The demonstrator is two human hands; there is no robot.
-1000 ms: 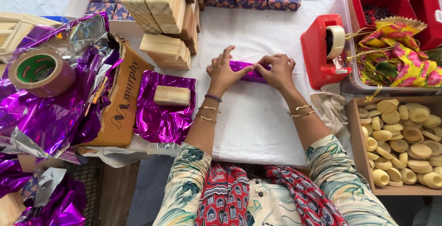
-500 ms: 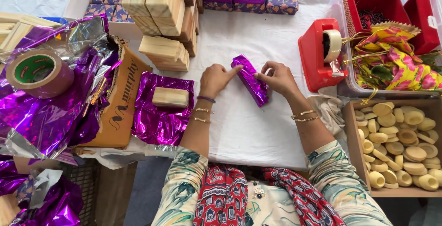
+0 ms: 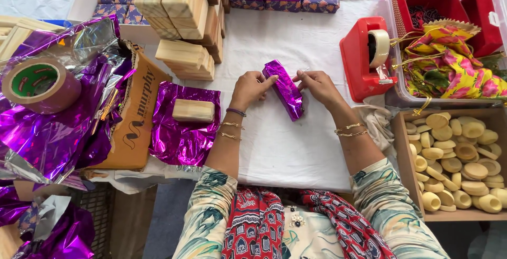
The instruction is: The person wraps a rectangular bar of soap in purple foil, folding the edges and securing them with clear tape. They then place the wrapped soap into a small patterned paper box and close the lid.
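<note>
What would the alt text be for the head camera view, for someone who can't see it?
Two bare hands, left hand and right hand, hold a small block wrapped in shiny purple foil over a white cloth-covered table. A plain wooden block lies on a purple foil sheet to the left; a red tape dispenser stands right.
</note>
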